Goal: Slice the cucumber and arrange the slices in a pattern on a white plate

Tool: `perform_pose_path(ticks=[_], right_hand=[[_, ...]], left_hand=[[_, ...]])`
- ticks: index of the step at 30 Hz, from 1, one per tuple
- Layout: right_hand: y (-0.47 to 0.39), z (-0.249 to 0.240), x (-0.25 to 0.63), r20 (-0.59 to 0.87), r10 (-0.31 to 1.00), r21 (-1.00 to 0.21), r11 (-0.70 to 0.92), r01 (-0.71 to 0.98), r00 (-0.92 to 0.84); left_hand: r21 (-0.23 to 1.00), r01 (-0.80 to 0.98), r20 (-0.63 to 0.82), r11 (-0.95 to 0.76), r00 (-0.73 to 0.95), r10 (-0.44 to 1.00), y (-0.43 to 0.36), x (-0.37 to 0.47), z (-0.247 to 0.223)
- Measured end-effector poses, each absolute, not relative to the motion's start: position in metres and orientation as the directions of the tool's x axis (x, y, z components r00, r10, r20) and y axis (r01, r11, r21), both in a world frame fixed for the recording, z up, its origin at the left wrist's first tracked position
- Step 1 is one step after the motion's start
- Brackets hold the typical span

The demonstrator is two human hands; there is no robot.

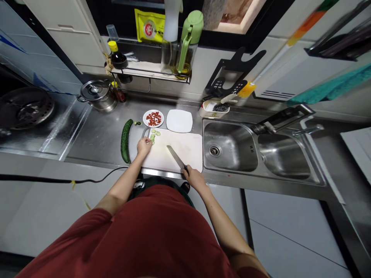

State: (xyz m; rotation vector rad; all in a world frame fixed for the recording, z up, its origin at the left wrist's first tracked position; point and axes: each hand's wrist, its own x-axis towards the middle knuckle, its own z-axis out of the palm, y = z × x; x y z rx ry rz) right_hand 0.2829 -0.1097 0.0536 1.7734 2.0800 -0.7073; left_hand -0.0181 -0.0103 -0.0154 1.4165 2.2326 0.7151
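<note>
A pale cutting board (185,150) lies at the counter's front edge. My right hand (194,178) is wrapped round the handle of a knife (176,157), whose blade points up and left across the board. At the board's left side, my left hand (144,146) has its fingers pressed together beside several cucumber slices (153,136); what is between the fingertips is too small to make out. A whole cucumber (125,141) rests left of the board. Behind it are small cucumber pieces (137,123), a plate of chopped red pieces (153,118) and a white square plate (179,121).
To the right is a double sink (232,148) with a faucet (284,119). A lidded steel pot (98,95) stands at the back left. Bottles stand on a wall shelf (150,70); a sponge holder (213,109) sits behind the sink.
</note>
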Motion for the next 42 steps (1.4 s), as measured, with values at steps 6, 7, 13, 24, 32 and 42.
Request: perform_pose_path(ticks=[6,7,13,24,32,42], right_hand=[[-0.109,0.054,0.283,-0.535,0.826,-0.156,0.109,0.982,-0.177],[-0.109,0.054,0.283,-0.536,0.826,-0.155,0.11,0.982,-0.177],[-0.11,0.056,0.282,-0.545,0.82,-0.152,0.107,0.983,-0.173],[-0.109,0.062,0.28,-0.558,0.814,-0.153,0.091,0.984,-0.162],[-0.11,0.06,0.281,-0.562,0.811,-0.167,0.082,0.982,-0.164],[-0.109,0.06,0.281,-0.566,0.81,-0.171,0.069,0.983,-0.156]], left_hand=[[0.74,0.583,-0.108,0.336,-0.39,0.915,-0.007,-0.026,-0.018],[0.747,0.567,-0.125,0.347,-0.394,0.911,-0.006,-0.027,-0.018],[0.754,0.555,-0.156,0.352,-0.37,0.916,-0.002,-0.035,-0.019],[0.586,0.744,-0.11,0.322,-0.32,0.941,-0.008,-0.029,-0.009],[0.459,0.847,-0.024,0.269,-0.291,0.956,-0.019,-0.021,-0.001],[0.448,0.874,0.002,0.189,-0.212,0.977,-0.021,-0.018,0.002]])
